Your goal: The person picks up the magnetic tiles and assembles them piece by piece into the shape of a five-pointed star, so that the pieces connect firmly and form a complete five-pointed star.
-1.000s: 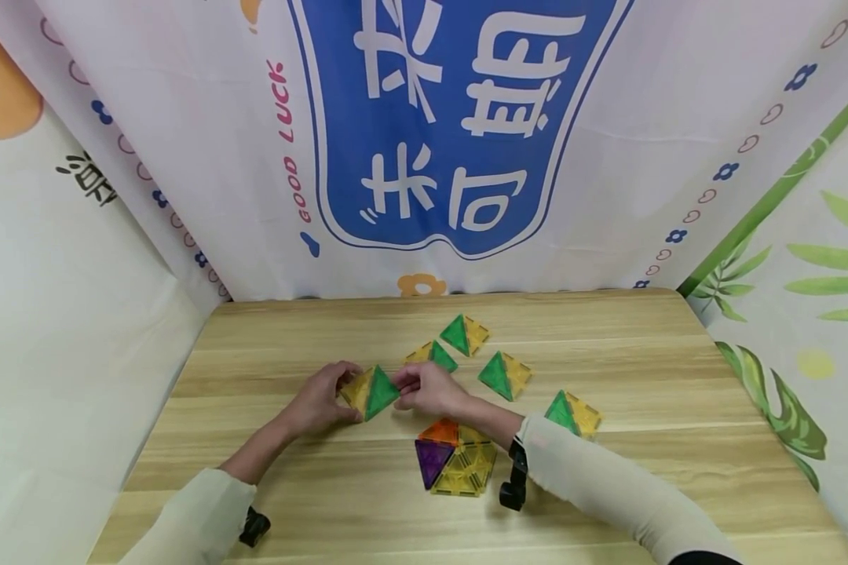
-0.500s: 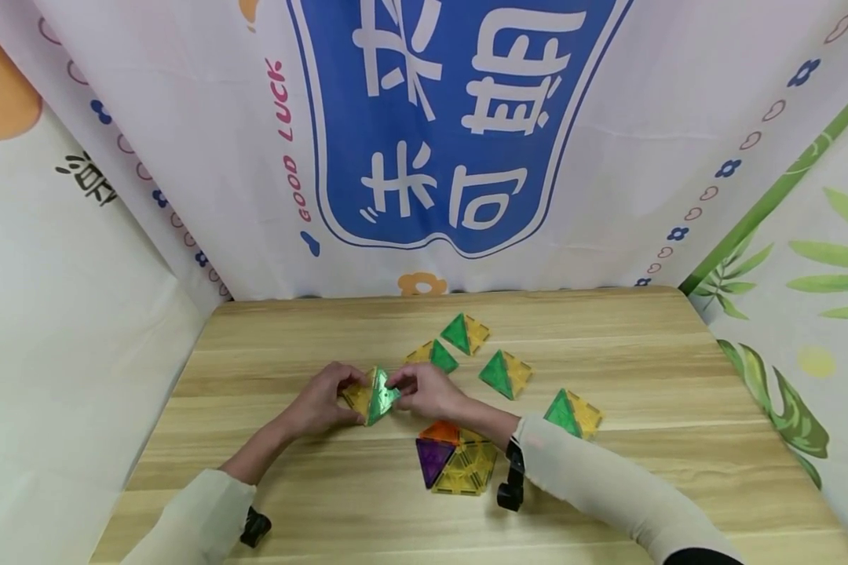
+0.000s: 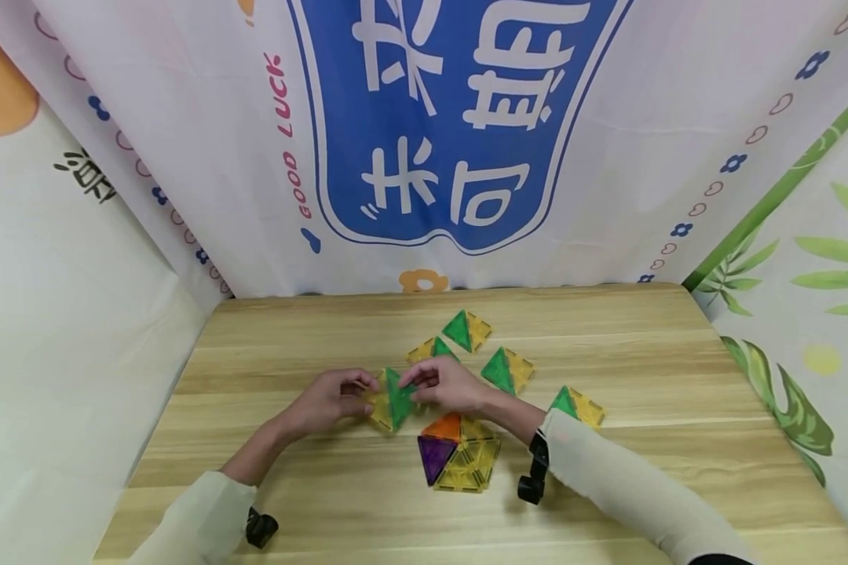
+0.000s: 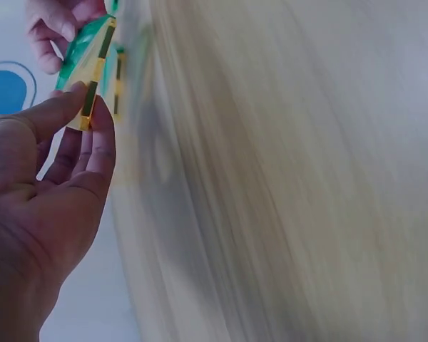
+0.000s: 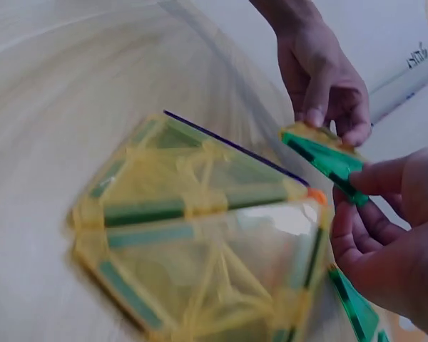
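Between the two hands is a joined pair of clear triangular magnetic tiles, one yellow (image 3: 379, 408) and one green (image 3: 399, 403). My left hand (image 3: 335, 402) pinches the yellow tile's outer edge between thumb and fingers, as the left wrist view shows. At the opposite corner, my right hand (image 3: 454, 384) pinches the green tile (image 5: 328, 161). The right wrist view shows the pair tilted, with the green side nearer that camera. Just in front of the right hand stands a cluster of yellow tiles (image 3: 459, 475) with a purple tile (image 3: 434, 458) and an orange tile (image 3: 443, 428), meeting at one point.
Behind and right of the right hand lie more green-and-yellow pairs: a far pair (image 3: 477, 330), a partly covered pair (image 3: 422, 351), a middle pair (image 3: 518, 369) and a right pair (image 3: 585, 410) by the sleeve. A printed cloth (image 3: 367, 267) hangs behind the wooden table (image 3: 311, 510).
The held pair has shifted slightly right with both hands. Its green tile flashed bright at a tilt half a second ago and now looks dull green again. The other tiles stay put.
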Demonstrator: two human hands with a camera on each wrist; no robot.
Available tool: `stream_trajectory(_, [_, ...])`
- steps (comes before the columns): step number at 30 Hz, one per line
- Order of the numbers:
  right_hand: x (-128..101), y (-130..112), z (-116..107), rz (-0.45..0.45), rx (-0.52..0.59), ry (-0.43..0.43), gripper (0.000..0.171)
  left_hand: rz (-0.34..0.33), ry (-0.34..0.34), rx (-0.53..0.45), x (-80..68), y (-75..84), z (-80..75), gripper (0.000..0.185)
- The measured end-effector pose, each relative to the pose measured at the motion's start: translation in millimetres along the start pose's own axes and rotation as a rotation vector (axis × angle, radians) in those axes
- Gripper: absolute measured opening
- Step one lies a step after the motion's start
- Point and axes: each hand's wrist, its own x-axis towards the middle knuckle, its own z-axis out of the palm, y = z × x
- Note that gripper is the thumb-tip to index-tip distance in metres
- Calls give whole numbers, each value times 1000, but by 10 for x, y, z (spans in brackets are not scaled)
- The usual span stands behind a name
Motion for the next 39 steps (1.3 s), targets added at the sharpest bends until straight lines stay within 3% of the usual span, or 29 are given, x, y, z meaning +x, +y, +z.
stream_trajectory(4, [-107,24,-136,16,36,-7,23,-17,-13,-90,60,100,106,24])
stream_trajectory(12, [-322,133,-356,40,50,37,22,35,-36,-166,240,233,398,23])
stream_trajectory(24, [-498,251,-473,64,114,23,21,92,-71,-218,436,215,693,23])
stream_trajectory(28, [-501,282,-448,64,76,30,23,114,-65,-184,444,173,730,24])
stream_trajectory(33, [-530,306,-407,10,-91,52,23,140,-56,-82,433,138,750,21])
stream_trajectory(39, [-710,266,-386,-57,-211,89,17,146,-20,59,375,159,658,18])
